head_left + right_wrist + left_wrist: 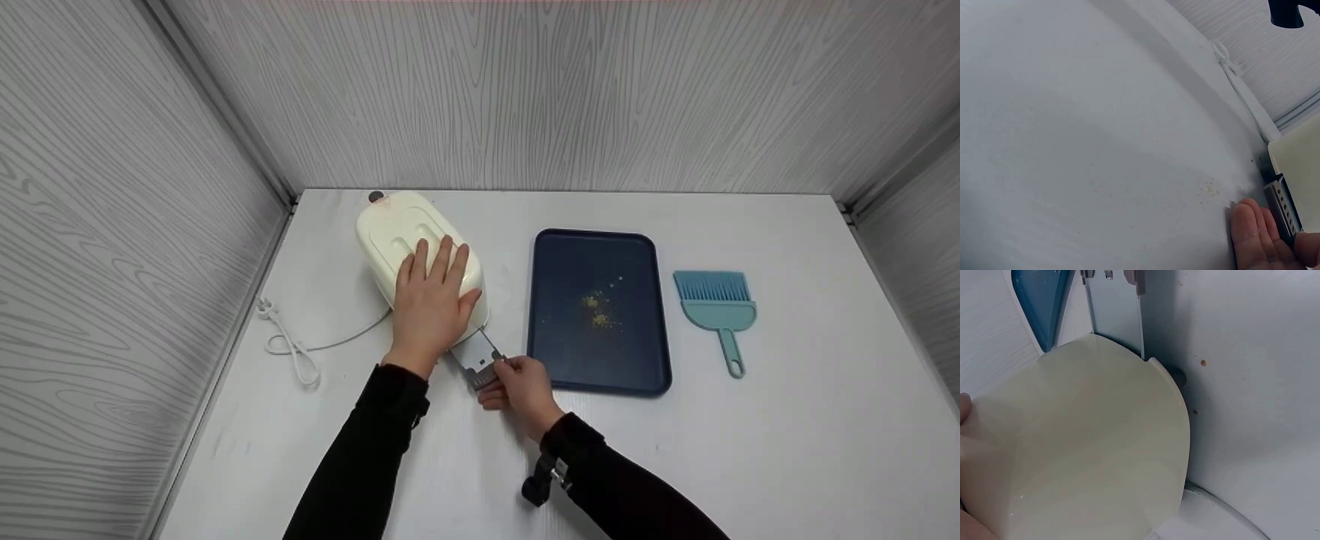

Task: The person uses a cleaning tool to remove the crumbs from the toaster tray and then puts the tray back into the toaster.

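A cream toaster (396, 225) with a covered top stands at an angle on the table, its near end toward me. My left hand (429, 315) rests flat on its top, fingers spread. From the toaster's near end a metal crumb tray (472, 352) sticks partly out, its far part hidden inside. My right hand (525, 391) pinches the tray's grey end between thumb and fingers. In the left wrist view the slim tray (1114, 309) extends past the rounded toaster body (1089, 427). The right wrist view shows the tray's slotted end (1282, 209) beside my fingers (1246, 225).
A dark blue baking tray (592, 352) with yellowish crumbs (600, 320) lies right of the toaster. Farther right are a blue-green brush and dustpan (716, 311). The toaster's white cord (292, 349) lies at left. Small crumbs (1209, 190) dot the tabletop. Grey wood-grain panels surround the table.
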A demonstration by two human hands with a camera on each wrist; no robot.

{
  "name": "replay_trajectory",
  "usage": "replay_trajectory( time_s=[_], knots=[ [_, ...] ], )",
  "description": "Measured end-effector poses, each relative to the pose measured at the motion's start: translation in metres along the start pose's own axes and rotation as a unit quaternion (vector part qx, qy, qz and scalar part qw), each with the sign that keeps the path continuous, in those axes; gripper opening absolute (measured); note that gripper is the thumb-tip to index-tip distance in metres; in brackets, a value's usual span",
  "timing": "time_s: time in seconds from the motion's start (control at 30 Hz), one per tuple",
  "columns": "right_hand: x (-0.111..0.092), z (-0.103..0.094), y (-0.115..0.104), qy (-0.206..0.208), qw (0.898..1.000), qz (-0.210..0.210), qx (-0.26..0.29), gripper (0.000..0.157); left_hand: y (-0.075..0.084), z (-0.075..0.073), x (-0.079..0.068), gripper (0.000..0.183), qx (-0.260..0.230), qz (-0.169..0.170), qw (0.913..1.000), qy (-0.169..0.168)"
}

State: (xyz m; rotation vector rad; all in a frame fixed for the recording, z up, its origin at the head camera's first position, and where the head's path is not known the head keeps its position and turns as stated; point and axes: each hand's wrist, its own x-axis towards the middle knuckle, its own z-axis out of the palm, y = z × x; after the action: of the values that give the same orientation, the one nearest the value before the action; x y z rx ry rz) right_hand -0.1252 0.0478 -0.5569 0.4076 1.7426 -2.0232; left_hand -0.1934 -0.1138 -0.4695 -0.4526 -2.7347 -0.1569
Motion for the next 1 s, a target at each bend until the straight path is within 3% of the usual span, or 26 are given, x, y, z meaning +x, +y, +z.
replay_trajectory(
  time_s=[0.3, 0.8, 1.0],
  knots=[
    [0.011, 0.004, 0.000, 0.000, 1.000, -0.006, -0.009, 0.024, -0.001, 0.003, 0.000, 0.063, -0.002, -0.001, 1.0000, 0.008],
    [0.021, 0.011, -0.010, -0.010, 1.000, -0.013, -0.012, 0.027, -0.001, 0.001, 0.001, 0.065, 0.003, -0.007, 0.9997, -0.025],
    [0.025, 0.011, -0.012, -0.022, 1.000, -0.004, -0.008, 0.027, -0.002, 0.003, 0.000, 0.063, 0.002, 0.001, 1.0000, 0.001]
  ],
)
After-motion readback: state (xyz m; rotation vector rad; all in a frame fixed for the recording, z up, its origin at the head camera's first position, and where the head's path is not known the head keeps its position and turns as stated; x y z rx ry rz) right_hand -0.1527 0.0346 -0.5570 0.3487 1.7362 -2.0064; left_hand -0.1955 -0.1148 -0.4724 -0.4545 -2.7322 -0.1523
